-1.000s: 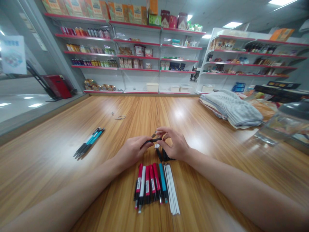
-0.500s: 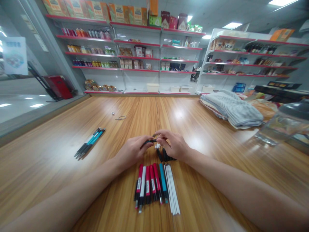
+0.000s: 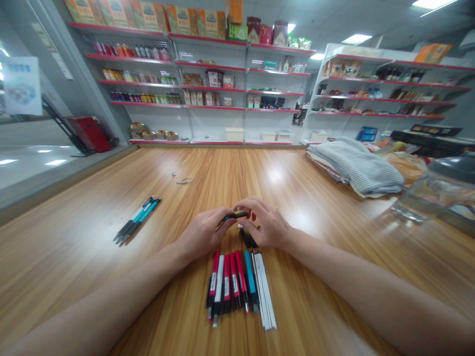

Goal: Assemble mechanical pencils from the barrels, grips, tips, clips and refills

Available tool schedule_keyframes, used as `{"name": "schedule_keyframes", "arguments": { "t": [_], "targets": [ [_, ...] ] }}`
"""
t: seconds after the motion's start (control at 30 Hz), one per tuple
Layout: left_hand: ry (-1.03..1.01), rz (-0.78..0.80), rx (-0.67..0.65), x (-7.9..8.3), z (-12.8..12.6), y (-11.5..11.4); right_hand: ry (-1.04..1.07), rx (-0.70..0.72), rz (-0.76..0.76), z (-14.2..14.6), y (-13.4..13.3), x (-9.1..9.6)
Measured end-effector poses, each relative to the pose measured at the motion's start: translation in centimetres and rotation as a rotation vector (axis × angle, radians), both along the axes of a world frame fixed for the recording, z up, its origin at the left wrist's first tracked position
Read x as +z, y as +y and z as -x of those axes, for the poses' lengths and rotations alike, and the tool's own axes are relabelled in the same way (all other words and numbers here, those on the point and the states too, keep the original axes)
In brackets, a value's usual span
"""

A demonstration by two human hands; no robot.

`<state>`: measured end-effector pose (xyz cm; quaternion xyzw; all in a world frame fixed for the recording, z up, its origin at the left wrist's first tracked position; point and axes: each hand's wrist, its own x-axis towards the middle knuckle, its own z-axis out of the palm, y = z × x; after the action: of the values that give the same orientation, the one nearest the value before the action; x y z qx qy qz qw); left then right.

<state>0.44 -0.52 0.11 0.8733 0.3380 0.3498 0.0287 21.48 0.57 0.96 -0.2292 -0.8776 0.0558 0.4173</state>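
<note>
Over the middle of the table, my left hand (image 3: 208, 226) pinches a black pen part (image 3: 239, 215) between thumb and fingers. It points right, and its left end is hidden in the hand. My right hand (image 3: 269, 222) is curved around its free end, thumb and fingers apart; whether a fingertip touches it is unclear. Below my right hand lie black pen grips (image 3: 245, 238), partly covered. Closer to me is a row of pen barrels: several red barrels (image 3: 233, 277), a white barrel (image 3: 219, 279) and a blue barrel (image 3: 250, 277). White refills (image 3: 265, 291) lie beside them.
Blue and black pens (image 3: 137, 220) lie together on the left of the wooden table (image 3: 92, 277). Farther back are a small ring of wire (image 3: 184, 181) and a tiny shiny piece (image 3: 173, 174). Folded cloth (image 3: 356, 165) and a clear jug (image 3: 426, 193) are at right.
My right thumb and fingers have spread apart from the black part, so more of its right end shows. The left hand has stayed nearly still with its grip.
</note>
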Motion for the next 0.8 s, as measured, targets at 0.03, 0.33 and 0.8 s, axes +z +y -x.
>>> {"name": "schedule_keyframes", "arguments": {
  "t": [0.03, 0.33, 0.8],
  "targets": [
    [0.009, -0.011, -0.004, -0.1, 0.0, 0.0, -0.028, 0.015, -0.014, 0.0, 0.0, 0.1],
    [0.099, -0.098, 0.008, -0.7, 0.2, -0.2, -0.153, -0.087, -0.035, -0.2, 0.0, 0.3],
    [0.155, 0.049, 0.184, 0.3, 0.1, -0.2, 0.151, -0.394, 0.303, -2.8, 3.2, -1.0]
  ]
}}
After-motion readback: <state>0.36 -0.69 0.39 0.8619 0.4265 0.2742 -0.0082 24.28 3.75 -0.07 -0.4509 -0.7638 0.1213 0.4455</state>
